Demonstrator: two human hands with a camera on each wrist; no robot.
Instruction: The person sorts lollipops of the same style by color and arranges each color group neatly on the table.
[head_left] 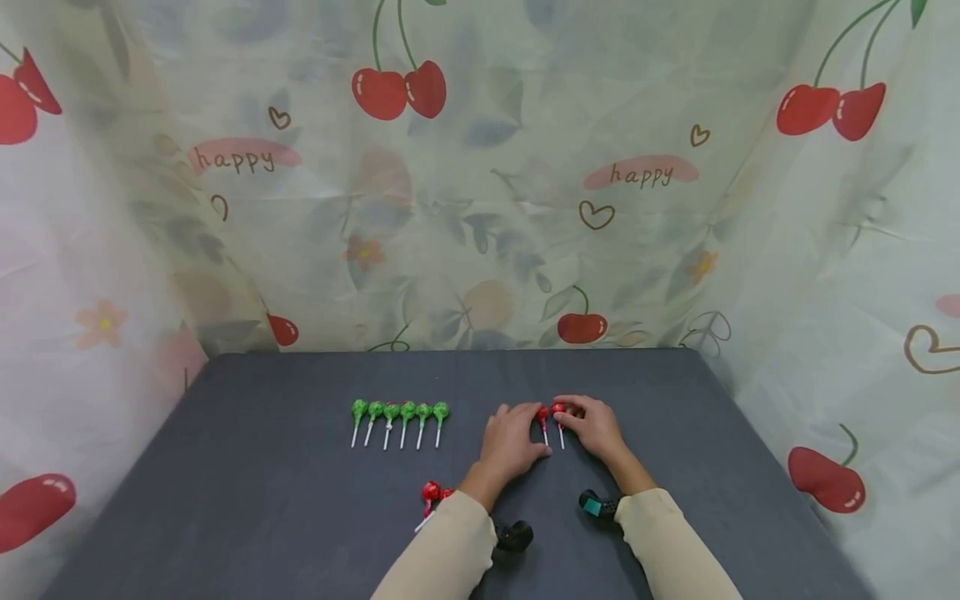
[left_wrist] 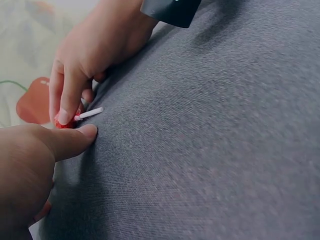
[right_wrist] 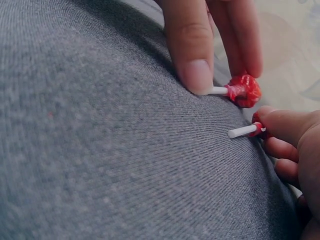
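Two red lollipops lie side by side on the dark grey table, sticks toward me. My left hand [head_left: 512,439] holds the left red lollipop [right_wrist: 245,91] lengthwise: in the right wrist view its thumb is at the stick's end and its fingertips are at the wrapped candy. Beside it, my right hand [head_left: 596,427] pinches the candy of the right red lollipop [head_left: 561,437], thumb on top. The white stick of that one sticks out free, and its candy is partly covered by the fingers. In the left wrist view, the left hand's own lollipop is hidden.
To the left, several green lollipops [head_left: 408,411] form a row, sticks toward me. More red lollipops [head_left: 431,492] lie near the left forearm, partly covered by the sleeve. Black wrist devices [head_left: 514,536] sit under both wrists. Patterned curtains [head_left: 480,208] enclose the table [head_left: 285,500] behind and at the sides.
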